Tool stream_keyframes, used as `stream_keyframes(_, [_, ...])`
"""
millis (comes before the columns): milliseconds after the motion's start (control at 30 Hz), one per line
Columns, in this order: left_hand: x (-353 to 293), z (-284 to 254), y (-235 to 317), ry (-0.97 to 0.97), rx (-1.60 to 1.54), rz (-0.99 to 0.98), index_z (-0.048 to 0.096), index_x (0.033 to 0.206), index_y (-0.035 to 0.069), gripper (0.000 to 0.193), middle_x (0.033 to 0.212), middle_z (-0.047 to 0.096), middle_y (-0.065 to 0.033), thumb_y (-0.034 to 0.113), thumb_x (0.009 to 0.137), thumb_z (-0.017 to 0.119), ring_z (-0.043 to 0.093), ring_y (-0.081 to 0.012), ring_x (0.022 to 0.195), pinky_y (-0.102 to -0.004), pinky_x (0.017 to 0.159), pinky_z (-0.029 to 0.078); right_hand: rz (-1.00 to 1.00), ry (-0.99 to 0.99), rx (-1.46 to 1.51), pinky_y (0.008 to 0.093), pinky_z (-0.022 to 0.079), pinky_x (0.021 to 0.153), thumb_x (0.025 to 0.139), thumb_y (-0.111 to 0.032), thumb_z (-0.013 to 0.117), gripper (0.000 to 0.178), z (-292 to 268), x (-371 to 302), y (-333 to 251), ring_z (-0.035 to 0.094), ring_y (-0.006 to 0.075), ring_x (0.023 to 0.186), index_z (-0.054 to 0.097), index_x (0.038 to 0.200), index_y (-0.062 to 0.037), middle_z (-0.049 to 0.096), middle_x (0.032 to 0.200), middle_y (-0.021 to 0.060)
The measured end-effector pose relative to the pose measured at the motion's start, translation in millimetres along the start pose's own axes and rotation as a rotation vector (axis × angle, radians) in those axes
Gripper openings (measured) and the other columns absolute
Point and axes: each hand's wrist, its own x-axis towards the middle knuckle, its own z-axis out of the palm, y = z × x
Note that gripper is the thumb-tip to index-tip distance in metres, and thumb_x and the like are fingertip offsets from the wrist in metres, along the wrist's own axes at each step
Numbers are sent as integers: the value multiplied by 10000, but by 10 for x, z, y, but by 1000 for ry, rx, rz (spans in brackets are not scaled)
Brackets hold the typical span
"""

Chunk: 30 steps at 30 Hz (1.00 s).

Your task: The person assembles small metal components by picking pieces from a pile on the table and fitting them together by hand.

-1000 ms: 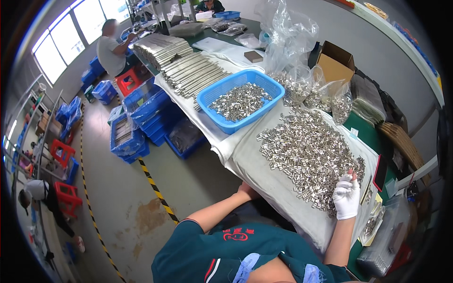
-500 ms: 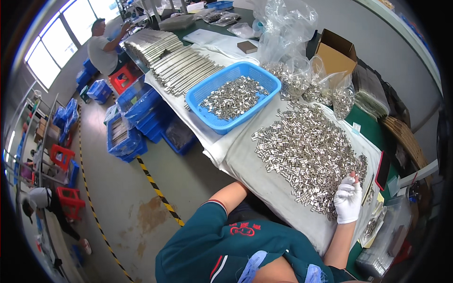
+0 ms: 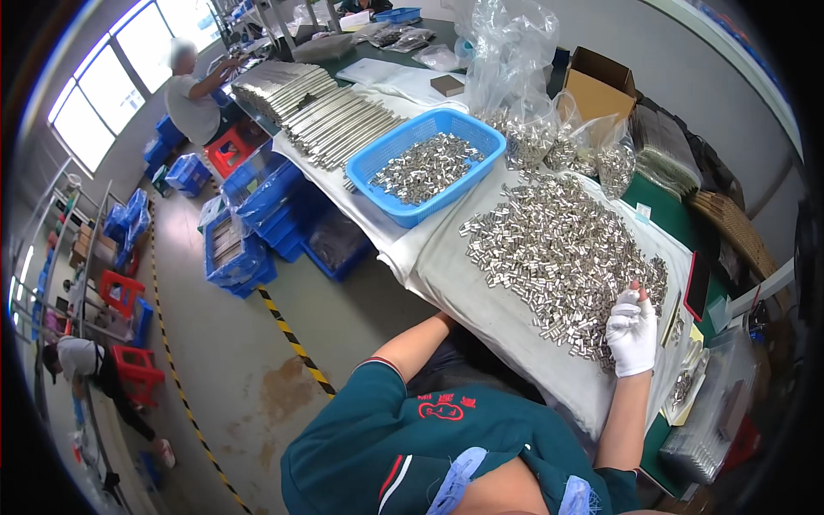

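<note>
A broad heap of small silvery metal cylinders point(image 3: 558, 249) covers much of the white cloth point(image 3: 446, 283) in front of me. At the near right edge of this heap is my right hand point(image 3: 632, 336), in a white glove with bare fingertips showing. Its fingers are curled together and one fingertip points up; whatever lies between them is too small to make out. My left forearm point(image 3: 418, 345) reaches under the table's near edge, which hides the left hand. Beyond the heap, to the left, a blue plastic basket point(image 3: 378, 199) holds more of the cylinders.
Long metal rods point(image 3: 343, 129) lie beside the basket. Clear bags of cylinders point(image 3: 615, 167) and an open cardboard box point(image 3: 601, 86) stand behind the heap. A red-edged phone point(image 3: 698, 287) lies at right. Blue crates point(image 3: 236, 249) stand on the floor at left; a person point(image 3: 190, 101) works farther back.
The whole view has shifted slightly. My right hand stays at the same edge of the heap, its fingers turned a little. My left forearm remains under the table edge.
</note>
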Motion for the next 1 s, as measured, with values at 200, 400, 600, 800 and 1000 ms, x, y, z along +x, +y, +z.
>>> stream_keyframes(200, [-194,-94,630,-119,383,70,391,1237,62,514,1270,388,-143,374,831,437,314,-306,1199,-394,1004,241,-46,-21,-72,209,391,519,889,-227,431,246,-61,7,-77,486,78,606,561,1006,-54,575,790,16])
stream_keyframes(400, [-871,-273,1021,-239,419,-221,143,1350,110,784,1370,91,-224,411,746,543,119,-365,1269,-393,1028,202,-21,-69,-121,214,399,510,889,-232,434,240,-133,54,-127,500,82,612,574,997,-69,587,805,23])
stream_keyframes(600, [-772,-788,1981,-1051,756,-424,340,1280,114,698,1160,497,-178,441,721,599,484,-301,1062,-371,896,374,-52,-52,-231,220,404,505,886,-243,445,235,-189,102,-142,521,79,614,554,1019,-82,589,833,19])
stream_keyframes(800, [-61,-882,3229,-633,401,184,513,1121,56,383,1000,594,-96,303,829,532,573,-201,887,-306,778,445,-59,-36,-206,205,384,476,876,-258,469,235,-183,95,-147,516,69,609,547,1022,-91,584,823,9])
stream_keyframes(1000, [1140,-330,3132,-170,1038,451,586,997,132,342,924,568,-94,291,695,615,542,-252,920,-386,755,441,-159,109,-261,146,298,353,886,-267,450,205,-21,46,18,464,21,515,531,986,-108,558,756,-14])
